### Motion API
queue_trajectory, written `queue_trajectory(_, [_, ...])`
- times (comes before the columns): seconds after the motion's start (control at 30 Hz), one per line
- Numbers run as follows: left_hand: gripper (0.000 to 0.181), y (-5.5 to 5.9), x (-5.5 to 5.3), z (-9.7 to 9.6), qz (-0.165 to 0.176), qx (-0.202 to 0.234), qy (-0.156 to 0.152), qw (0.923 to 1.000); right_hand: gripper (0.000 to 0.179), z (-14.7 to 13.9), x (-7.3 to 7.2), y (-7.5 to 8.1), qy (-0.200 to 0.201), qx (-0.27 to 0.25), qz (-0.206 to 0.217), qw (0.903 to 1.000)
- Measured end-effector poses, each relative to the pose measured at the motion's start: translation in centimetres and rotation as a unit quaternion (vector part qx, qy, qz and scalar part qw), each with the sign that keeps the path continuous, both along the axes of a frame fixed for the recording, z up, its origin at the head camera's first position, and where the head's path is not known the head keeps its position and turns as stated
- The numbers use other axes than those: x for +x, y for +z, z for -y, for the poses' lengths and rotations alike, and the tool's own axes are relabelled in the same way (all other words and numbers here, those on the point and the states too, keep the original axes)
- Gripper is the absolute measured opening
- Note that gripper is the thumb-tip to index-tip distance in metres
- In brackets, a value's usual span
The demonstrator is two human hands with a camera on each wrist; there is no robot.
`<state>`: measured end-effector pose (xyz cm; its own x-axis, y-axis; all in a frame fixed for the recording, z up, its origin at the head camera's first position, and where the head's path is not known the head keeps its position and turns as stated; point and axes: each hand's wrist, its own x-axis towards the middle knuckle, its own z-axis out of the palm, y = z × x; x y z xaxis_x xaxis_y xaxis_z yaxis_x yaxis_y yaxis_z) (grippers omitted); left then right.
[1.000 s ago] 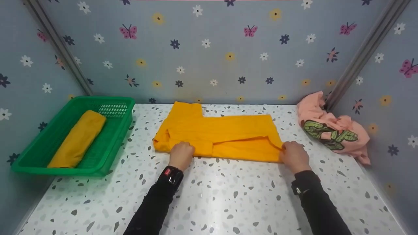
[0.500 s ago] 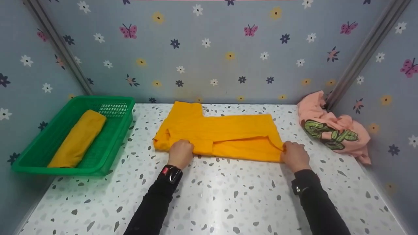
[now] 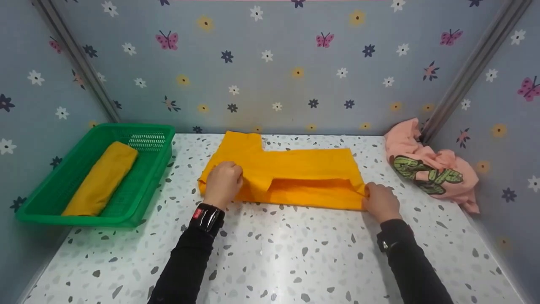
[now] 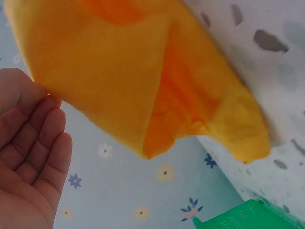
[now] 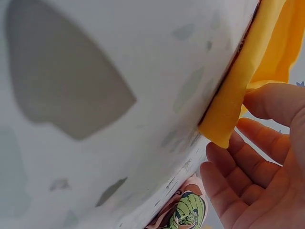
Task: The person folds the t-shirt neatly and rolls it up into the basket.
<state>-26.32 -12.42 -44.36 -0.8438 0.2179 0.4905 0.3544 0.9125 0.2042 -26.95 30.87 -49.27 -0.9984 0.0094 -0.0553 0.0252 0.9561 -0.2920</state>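
Note:
A yellow-orange shirt (image 3: 312,162) lies partly folded on the speckled table, one sleeve-like flap pointing to the back wall. My left hand (image 3: 223,184) pinches the edge of its upper layer near the left end and holds it raised; thumb and fingertips meet on the cloth in the left wrist view (image 4: 35,138). At the right end, my right hand (image 3: 382,202) pinches the near corner between thumb and index finger. Between the hands the layer gapes open along the front, above a lower layer that lies flat.
A green basket (image 3: 137,213) at the left holds a folded yellow cloth (image 3: 101,179). Bunched against the right wall is a pink garment (image 3: 430,169) with a green print. Patterned walls (image 3: 291,55) enclose the speckled table (image 3: 295,257) at back and sides.
My left hand has risen and moved away from me and slightly left, lifting the shirt's upper layer so the front gap widens. The right hand stays at its corner.

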Motion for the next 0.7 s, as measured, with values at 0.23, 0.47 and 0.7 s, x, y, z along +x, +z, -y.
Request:
queue_trajectory(0.23, [0.009, 1.5, 0.2, 0.2, -0.001, 0.027, -0.003, 0.9996, 0.029, 0.2, -0.2, 0.3, -0.007, 0.008, 0.0, 0.9999])
queue_trajectory(0.47, [0.006, 2.7, 0.6, 0.8, 0.067, 0.054, -0.052, 0.9949, 0.031, 0.1, -0.3, -0.3, -0.004, 0.024, -0.01, 0.9997])
queue_trajectory(0.7, [0.005, 3.1, 0.7, 1.3, 0.221, 0.049, -0.087, 0.9703, 0.03, 0.1, -0.2, -0.6, 0.003, 0.034, -0.013, 0.9993])
